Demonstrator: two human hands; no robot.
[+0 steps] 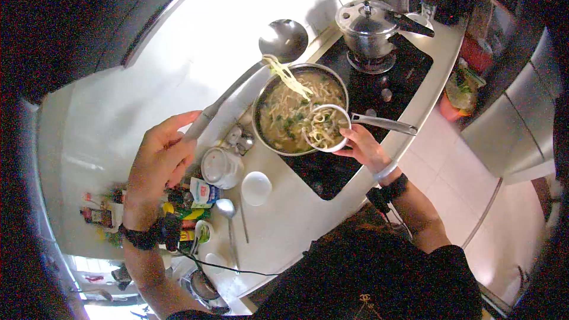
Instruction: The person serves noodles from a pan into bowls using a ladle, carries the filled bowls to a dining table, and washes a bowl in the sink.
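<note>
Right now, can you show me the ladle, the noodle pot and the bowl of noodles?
Ladle point(287, 38): head view, on its metal scoop.
Noodle pot point(385, 123): head view, on its long handle.
Bowl of noodles point(339, 146): head view, on its white wall.

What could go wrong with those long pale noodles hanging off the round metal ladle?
The noodles dangling from the ladle in the left hand might slip and splash into the round silver metal pan. The small, round white bowl in the right hand looks full, so tipping it could spill some. The pan's long metal handle sticks out near the right arm; a bump might jolt the pan.
</note>
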